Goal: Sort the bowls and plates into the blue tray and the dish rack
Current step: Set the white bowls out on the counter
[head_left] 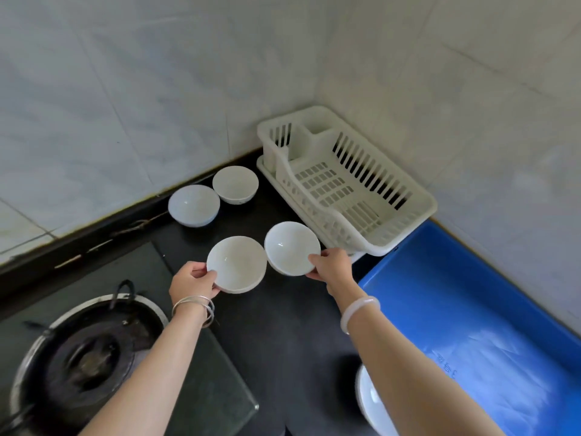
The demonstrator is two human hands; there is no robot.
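Right grip (pixel 333 267) pinches bowl (pixel 290 247) (by rim).

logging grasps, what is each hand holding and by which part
Left hand grips the left bowl by its rim; right hand grips the right bowl by its rim.

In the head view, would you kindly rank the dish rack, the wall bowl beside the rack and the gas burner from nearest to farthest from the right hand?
From the right hand:
1. Dish rack, just behind it to the right.
2. Wall bowl, farther back on the left.
3. Gas burner, far over on the left.
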